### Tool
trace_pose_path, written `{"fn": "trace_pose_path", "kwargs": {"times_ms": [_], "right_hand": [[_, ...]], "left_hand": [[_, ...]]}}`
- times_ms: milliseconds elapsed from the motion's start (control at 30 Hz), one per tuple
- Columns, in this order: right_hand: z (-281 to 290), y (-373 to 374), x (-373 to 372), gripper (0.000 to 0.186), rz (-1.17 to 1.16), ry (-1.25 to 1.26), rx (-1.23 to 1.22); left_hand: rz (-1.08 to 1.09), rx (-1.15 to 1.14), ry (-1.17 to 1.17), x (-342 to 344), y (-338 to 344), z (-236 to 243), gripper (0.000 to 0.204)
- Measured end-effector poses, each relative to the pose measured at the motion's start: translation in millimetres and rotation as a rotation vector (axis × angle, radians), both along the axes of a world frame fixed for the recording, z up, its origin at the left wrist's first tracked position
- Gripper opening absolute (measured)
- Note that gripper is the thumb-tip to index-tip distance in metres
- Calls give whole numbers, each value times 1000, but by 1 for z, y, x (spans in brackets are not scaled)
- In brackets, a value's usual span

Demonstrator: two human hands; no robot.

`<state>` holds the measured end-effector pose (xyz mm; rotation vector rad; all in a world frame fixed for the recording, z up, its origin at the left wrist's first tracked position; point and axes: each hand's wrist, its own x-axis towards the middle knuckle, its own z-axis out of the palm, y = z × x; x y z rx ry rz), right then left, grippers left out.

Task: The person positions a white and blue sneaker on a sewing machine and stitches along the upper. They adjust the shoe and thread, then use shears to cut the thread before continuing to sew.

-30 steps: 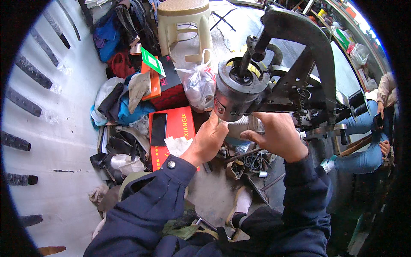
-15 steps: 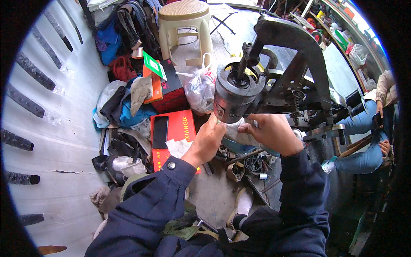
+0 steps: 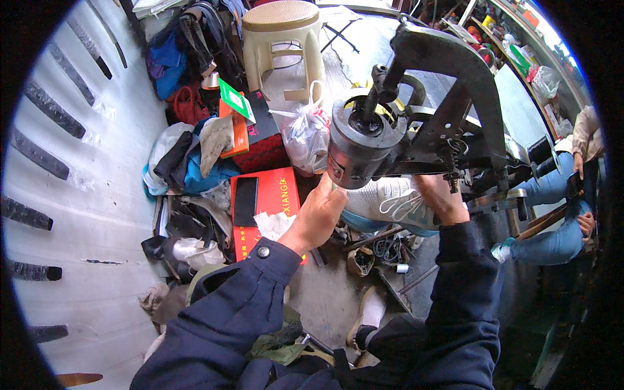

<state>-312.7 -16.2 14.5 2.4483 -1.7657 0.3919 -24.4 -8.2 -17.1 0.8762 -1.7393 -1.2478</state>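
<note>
A black iron machine (image 3: pixel 480 81) with a metal cylinder head (image 3: pixel 364 153) rises in front of me. Beneath the head is a white-grey shoe (image 3: pixel 374 201) with white laces and a blue sole, partly hidden by the machine. My left hand (image 3: pixel 318 211) is closed on the shoe’s left end, its thumb and forefinger just under the cylinder. My right hand (image 3: pixel 439 198) grips the shoe’s right end from behind, its fingertips out of sight behind the shoe and the machine.
A red box (image 3: pixel 286 182) with a dark phone (image 3: pixel 246 201), a plastic bag (image 3: pixel 302 140), a stool (image 3: pixel 279 16) and piled clothes (image 3: pixel 188 162) lie left and beyond. Another person’s hands (image 3: pixel 585 224) and jean-clad legs (image 3: pixel 546 250) show at right. Cables and tools (image 3: pixel 390 250) litter the floor.
My right hand has moved rightward along the shoe to its end and partly behind the machine, uncovering more of the laces and blue sole. My left hand has stayed nearly in place.
</note>
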Motion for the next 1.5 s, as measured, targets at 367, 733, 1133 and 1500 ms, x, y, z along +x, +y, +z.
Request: {"fn": "trace_pose_path", "kwargs": {"times_ms": [367,733,1133,1500], "right_hand": [[-70,-6,-31,19,-112,-490,-412],[39,61,-16,25,-265,-804,-66],[72,140,-137,29,-627,-239,-348],[37,130,-189,32,-812,-274,-147]], "left_hand": [[-41,192,23,1,-2,-1,58],[-76,214,65,3,-6,-1,63],[-124,173,59,1,-8,-2,67],[-131,193,64,2,-8,-8,68]]}}
